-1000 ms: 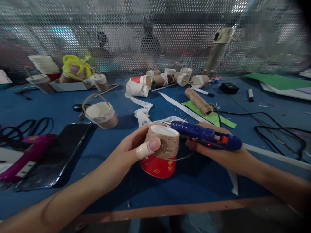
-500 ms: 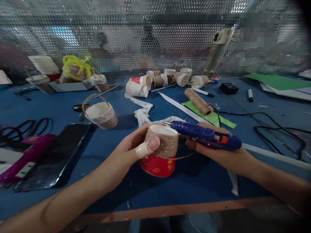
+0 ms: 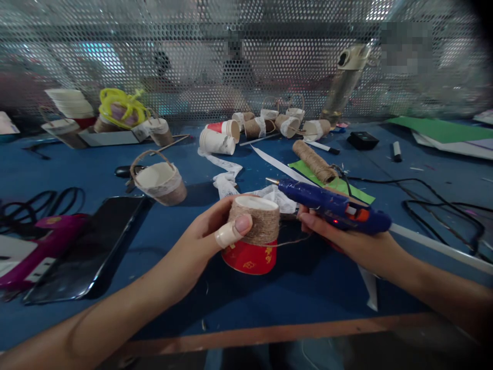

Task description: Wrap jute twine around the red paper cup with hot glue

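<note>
Fingers of the left hand [image 3: 204,237] pinch an upturned paper cup [image 3: 254,258], jute twine [image 3: 265,222] covering only its upper part, the right hand [image 3: 356,247] clasping a glue gun [image 3: 311,198].

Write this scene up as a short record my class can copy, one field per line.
Left hand: holds red paper cup, base up
Wrapping: brown twine around the cup's upper part, red showing below
Right hand: holds blue glue gun
Gun light: red, lit
Beyond the hands: twine spool, white lace
To the left: phone, small handled basket
</note>
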The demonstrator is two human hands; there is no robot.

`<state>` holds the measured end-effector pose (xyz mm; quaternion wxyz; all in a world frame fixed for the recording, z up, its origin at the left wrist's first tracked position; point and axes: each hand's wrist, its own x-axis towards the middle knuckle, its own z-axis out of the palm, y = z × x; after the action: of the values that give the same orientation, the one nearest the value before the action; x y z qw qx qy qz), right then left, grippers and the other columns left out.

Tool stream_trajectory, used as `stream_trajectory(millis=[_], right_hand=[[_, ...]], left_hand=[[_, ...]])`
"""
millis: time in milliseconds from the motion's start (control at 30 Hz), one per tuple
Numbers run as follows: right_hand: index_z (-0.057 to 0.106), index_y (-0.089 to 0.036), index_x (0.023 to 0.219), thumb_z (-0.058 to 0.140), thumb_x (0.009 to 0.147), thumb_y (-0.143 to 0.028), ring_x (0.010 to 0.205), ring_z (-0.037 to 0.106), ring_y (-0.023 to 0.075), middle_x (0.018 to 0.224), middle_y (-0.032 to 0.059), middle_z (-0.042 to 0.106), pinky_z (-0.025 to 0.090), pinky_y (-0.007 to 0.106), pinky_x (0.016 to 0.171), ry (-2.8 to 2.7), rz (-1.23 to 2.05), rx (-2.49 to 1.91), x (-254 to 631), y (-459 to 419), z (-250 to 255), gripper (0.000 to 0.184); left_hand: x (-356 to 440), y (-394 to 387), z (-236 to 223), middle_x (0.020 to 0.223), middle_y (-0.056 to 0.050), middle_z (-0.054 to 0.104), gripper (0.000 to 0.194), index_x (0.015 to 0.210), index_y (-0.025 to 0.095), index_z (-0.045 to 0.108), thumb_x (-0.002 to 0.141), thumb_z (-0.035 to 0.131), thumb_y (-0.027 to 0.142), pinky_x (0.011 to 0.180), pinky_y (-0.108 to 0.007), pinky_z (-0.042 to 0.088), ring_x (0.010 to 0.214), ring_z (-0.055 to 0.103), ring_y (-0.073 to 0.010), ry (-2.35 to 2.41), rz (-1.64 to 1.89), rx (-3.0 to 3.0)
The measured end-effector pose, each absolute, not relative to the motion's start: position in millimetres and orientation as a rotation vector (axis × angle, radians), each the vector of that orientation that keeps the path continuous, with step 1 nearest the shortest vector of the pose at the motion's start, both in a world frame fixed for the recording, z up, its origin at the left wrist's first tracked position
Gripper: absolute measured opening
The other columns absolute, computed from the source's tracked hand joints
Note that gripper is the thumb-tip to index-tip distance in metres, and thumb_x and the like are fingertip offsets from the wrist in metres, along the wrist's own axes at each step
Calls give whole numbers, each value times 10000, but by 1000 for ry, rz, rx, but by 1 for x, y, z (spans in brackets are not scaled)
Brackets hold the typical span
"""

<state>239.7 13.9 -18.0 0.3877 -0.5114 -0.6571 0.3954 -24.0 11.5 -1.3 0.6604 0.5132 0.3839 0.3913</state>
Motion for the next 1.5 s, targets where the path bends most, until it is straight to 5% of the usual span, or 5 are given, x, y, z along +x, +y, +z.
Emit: stream_trajectory(millis=[167,333,667,1500], right_hand=[[695,-252,984,784,863,-395,735,710,155,938,9,738,631,284,683,-1619,1282,-1119,238,12,-14,208],[730,-308,949,838,817,-377,903,723,186,960,-11,755,636,306,815,-1758,1142,-1104,239,9,-14,184],[675,-272,807,833,818,-254,788,664,129,877,-55,702,571,250,753,-1742,1142,-1144,238,12,-8,160],[675,-295,864,809,816,-451,863,745,205,903,-23,753,658,351,835,-1650,1042,-1216,231,10,-15,211]], left_hand=[[-21,14,-2,1219,-17,778,327,1208,282,742,913,728,424,996,-275,512,1233,661,-246,891,931,1153],[-19,15,-2,1251,19,769,275,1173,311,754,918,728,411,954,-221,513,1219,665,-204,888,934,1188],[-19,14,0,1224,50,776,248,1142,329,757,906,749,403,972,-221,509,1228,661,-201,933,934,1221],[-19,13,-11,1445,-54,669,414,1365,291,674,962,670,384,1167,-403,403,1413,525,-313,771,835,1226]])
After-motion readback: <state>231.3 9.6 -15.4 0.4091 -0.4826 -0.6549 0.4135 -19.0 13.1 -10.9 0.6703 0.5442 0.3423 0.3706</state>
